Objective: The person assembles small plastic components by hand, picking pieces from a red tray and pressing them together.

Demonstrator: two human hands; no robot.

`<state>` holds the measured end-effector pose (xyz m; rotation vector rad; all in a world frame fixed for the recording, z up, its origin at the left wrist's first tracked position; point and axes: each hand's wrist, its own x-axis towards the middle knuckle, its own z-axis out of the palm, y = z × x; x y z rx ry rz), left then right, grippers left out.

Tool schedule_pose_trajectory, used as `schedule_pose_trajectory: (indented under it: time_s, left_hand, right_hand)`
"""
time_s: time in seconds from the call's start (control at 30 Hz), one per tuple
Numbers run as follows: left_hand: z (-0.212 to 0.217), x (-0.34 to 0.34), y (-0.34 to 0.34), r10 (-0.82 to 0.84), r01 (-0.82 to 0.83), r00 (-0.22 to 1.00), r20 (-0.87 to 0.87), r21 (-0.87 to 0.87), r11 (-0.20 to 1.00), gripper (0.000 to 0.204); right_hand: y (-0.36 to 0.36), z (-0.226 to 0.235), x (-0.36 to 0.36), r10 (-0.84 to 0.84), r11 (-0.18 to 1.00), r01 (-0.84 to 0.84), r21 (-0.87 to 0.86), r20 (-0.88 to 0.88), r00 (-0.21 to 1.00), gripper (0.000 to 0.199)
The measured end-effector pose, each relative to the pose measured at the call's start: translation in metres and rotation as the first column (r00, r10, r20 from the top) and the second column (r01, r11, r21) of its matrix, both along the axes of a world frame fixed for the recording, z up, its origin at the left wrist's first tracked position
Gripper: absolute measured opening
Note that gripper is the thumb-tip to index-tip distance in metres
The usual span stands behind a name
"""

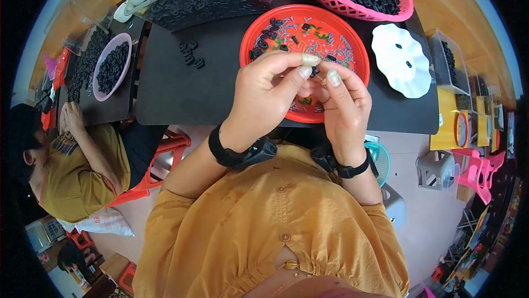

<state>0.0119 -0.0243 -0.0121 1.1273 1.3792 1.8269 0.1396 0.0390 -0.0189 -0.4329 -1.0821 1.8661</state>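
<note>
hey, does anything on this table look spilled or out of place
Only a small cluster of black rings lies loose on the dark mat, outside any container, left of the red plate. Otherwise nothing stands out: both hands pinch a small black piece over that plate, and the pink basket sits upright.

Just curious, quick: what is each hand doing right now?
Left hand: pinched shut on a small black ring.
Right hand: fingers closed at the same ring.

Pink basket [352, 6] of black rings at top; white scalloped plate [400, 60] right; co-worker [77, 160] seated left by pink bowl [112, 67].
</note>
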Motion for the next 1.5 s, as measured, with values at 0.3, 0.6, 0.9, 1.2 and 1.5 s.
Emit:
schedule_pose_trajectory:
  time_s: [0.3, 0.6, 0.9, 1.2, 1.5]
  left_hand:
    - [0.014, -0.019, -0.001, -0.219, 0.219, 0.976, 0.012, -0.085, 0.972, 0.024]
    - [0.009, -0.049, -0.002, -0.169, 0.012, 0.741, -0.649, -0.239, 0.971, 0.014]
    - [0.003, -0.072, 0.010, -0.211, 0.010, 0.526, -0.824, -0.242, 0.970, 0.012]
    - [-0.006, -0.087, 0.049, -0.244, 0.038, 0.379, -0.892, -0.249, 0.968, 0.016]
    - [-0.015, -0.079, 0.055, -0.310, 0.065, 0.306, -0.900, -0.305, 0.950, 0.018]
  right_hand:
    - [0.014, 0.004, 0.005, 0.065, 0.984, -0.103, 0.142, 0.251, 0.966, 0.021]
    - [0.029, 0.005, 0.017, -0.016, 0.990, -0.004, 0.141, 0.136, 0.991, 0.017]
    - [0.042, -0.003, 0.035, -0.160, 0.979, 0.142, 0.149, 0.119, 0.980, 0.023]
    - [0.042, -0.010, 0.043, -0.158, 0.977, 0.131, 0.169, 0.160, 0.974, 0.025]
    - [0.037, -0.010, 0.040, -0.127, 0.987, 0.109, 0.122, 0.154, 0.980, 0.020]
